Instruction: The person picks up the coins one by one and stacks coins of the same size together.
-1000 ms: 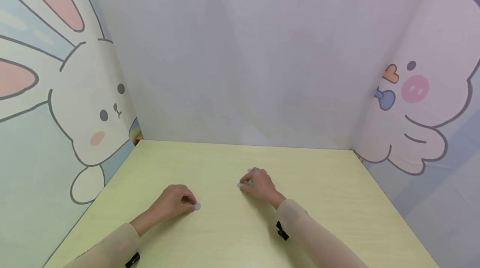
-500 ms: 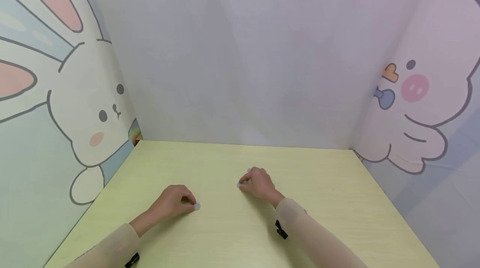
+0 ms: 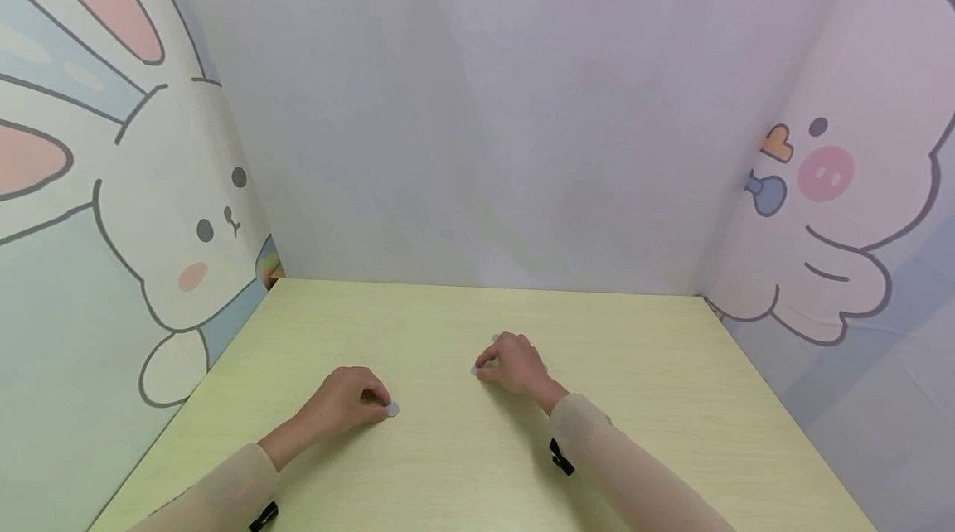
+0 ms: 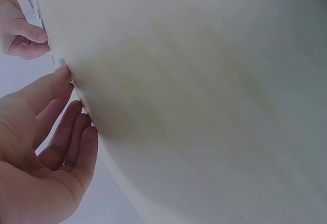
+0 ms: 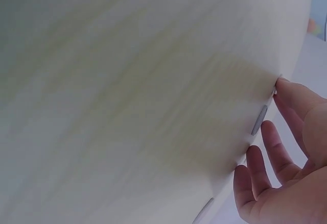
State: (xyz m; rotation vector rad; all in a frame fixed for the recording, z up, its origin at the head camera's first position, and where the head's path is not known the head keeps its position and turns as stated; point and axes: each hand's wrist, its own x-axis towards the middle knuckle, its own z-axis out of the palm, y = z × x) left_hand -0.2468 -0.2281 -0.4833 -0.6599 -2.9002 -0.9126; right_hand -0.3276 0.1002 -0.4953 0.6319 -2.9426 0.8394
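Observation:
My left hand (image 3: 343, 403) is low over the table, left of the middle. Its thumb and index finger pinch the edge of a small silver-grey coin (image 3: 393, 409), which lies flat or nearly so; in the left wrist view only a sliver of this coin (image 4: 62, 61) shows beyond the fingertips. Farther back on the right, my right hand (image 3: 516, 365) pinches a second coin (image 3: 474, 369), mostly covered by the fingers. Another coin (image 3: 496, 337) lies just behind that hand. The right wrist view shows this loose coin (image 5: 259, 121) near the middle fingertips.
The pale yellow wooden table (image 3: 418, 482) carries both hands. One more thin grey disc (image 5: 204, 211) lies on it by the right hand. A plain cloth (image 3: 477, 118) hangs along the back edge, with printed cloths (image 3: 179, 209) at the sides.
The coin at my right fingertips has shifted very slightly toward me. Both hands otherwise keep their places.

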